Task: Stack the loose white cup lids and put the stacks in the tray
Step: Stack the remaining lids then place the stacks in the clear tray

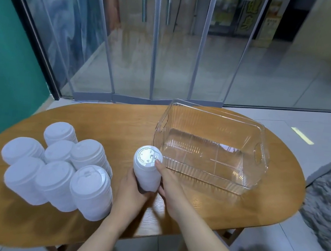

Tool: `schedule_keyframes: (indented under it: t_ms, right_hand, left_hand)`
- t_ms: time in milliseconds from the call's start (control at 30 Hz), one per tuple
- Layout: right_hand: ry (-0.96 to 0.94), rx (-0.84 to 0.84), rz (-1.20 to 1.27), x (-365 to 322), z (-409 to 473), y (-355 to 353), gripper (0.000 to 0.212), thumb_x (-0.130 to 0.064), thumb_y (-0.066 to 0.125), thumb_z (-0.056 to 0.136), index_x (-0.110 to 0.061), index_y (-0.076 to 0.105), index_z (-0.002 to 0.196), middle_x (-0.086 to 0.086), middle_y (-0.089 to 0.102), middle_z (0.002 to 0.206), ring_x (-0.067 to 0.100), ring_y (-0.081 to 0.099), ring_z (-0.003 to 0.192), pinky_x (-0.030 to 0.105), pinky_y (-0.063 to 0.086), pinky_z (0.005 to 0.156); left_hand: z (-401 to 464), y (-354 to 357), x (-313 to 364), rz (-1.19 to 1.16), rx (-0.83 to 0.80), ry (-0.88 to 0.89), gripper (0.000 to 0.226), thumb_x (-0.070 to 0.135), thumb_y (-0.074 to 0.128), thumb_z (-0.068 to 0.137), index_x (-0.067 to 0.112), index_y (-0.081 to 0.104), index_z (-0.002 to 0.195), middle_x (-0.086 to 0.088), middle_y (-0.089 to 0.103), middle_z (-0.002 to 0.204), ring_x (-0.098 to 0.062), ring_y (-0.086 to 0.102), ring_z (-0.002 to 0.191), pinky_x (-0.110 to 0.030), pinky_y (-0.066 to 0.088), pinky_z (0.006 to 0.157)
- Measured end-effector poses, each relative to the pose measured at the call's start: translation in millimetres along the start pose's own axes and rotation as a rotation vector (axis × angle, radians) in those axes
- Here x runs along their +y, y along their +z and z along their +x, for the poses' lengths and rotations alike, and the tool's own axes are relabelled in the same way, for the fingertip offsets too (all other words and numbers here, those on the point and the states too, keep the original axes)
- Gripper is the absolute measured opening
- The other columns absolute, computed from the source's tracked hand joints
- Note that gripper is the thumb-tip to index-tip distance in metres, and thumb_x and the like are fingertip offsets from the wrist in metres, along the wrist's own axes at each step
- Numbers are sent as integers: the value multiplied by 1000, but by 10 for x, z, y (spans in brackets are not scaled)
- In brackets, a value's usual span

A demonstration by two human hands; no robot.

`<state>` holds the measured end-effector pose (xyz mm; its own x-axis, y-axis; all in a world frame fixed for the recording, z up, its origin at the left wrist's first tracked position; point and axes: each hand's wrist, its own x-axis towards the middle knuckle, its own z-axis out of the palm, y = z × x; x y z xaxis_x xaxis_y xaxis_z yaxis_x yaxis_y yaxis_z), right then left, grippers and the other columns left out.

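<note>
Both hands grip one stack of white lids (148, 173) above the desk (119, 120): left hand (132, 191) cupping its base, right hand (167, 184) steadying its side. Top lid's embossed lettering is unreadable. Clear tray (208, 177) lies just beyond the right hand; seven more stacks (56, 166) stand left of the left hand.

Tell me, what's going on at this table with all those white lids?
A person holds one stack of white cup lids in both hands: the left hand grips it low, the right hand steadies its side. The clear plastic tray beside it holds nothing yet. Seven more lid stacks stand grouped on the wooden table.
</note>
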<state>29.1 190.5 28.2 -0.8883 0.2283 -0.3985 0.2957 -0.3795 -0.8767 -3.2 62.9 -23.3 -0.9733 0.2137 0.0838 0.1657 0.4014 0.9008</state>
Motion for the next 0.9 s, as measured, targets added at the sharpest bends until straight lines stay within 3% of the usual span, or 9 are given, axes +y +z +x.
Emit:
schedule_keyframes:
  t_ms: [133, 233, 333, 500, 600, 700, 767, 833, 900]
  right_hand:
    - [3, -22, -17, -69, -93, -24, 21, -40, 66, 97, -22, 74, 101, -12, 79, 100, 2, 72, 94, 29, 54, 98]
    - [-2, -21, -29, -139, -170, -55, 22, -41, 66, 97, -22, 73, 104, -12, 79, 98, 1, 73, 85, 21, 55, 79]
    - [-54, -3, -37, -254, -241, -108, 27, -43, 68, 95, -19, 73, 107, -11, 77, 103, -6, 71, 83, 16, 53, 71]
    - [-194, 9, -95, -709, -290, -228, 60, -67, 75, 66, -22, 76, 106, -12, 76, 112, 0, 69, 102, 28, 52, 88]
    - [-212, 20, -75, -1046, -177, -360, 46, -59, 75, 80, -22, 73, 106, -9, 74, 112, 8, 65, 105, 32, 49, 92]
    - [-186, 46, -82, -1271, 56, -537, 64, -62, 74, 74, -22, 68, 124, -4, 69, 124, 14, 62, 116, 32, 49, 89]
    - [-152, 69, -71, -1311, 259, -665, 61, -60, 73, 83, -21, 66, 130, -3, 68, 126, 16, 61, 121, 34, 50, 90]
    - [-109, 85, -58, -1286, 506, -812, 53, -58, 69, 89, -20, 68, 127, -3, 71, 116, 18, 64, 115, 39, 51, 100]
    - [-57, 108, -27, -1246, 725, -917, 52, -57, 68, 90, -18, 69, 125, -1, 73, 110, 18, 66, 106, 41, 52, 101]
  left_hand:
    - [-33, 5, 5, 1, -13, 5, 76, 36, 90, 64, 41, 48, 127, 19, 68, 114, -2, 65, 106, -39, 57, 90]
    - [-60, 1, 75, 1, 0, 28, 72, 37, 90, 65, 47, 48, 122, 19, 69, 112, -2, 66, 104, -37, 57, 87]
    - [-55, -15, 256, 0, 15, 80, 67, 31, 89, 69, 56, 48, 116, 20, 70, 109, -1, 67, 100, -31, 57, 82]
    - [141, 43, 700, -41, 23, 166, 77, 36, 93, 69, 37, 50, 133, 14, 68, 119, -4, 65, 105, -27, 53, 83]
    - [411, 183, 917, -35, 5, 215, 84, 35, 93, 68, 29, 48, 139, 11, 66, 122, -8, 64, 107, -22, 51, 83]
    - [735, 431, 1065, -3, 9, 242, 98, 38, 94, 61, 27, 44, 144, 8, 58, 134, -13, 56, 124, -29, 49, 101]
    - [943, 610, 1093, 97, 38, 235, 95, 39, 93, 58, 24, 48, 141, 9, 58, 131, -13, 50, 124, -32, 41, 109]
    - [1102, 758, 1083, 159, -16, 161, 83, 33, 92, 64, 22, 51, 136, 14, 59, 116, -7, 51, 106, -10, 36, 91]
    - [1269, 905, 992, 137, -145, 93, 81, 34, 89, 66, 23, 48, 136, 13, 63, 119, -9, 60, 107, -11, 43, 83]
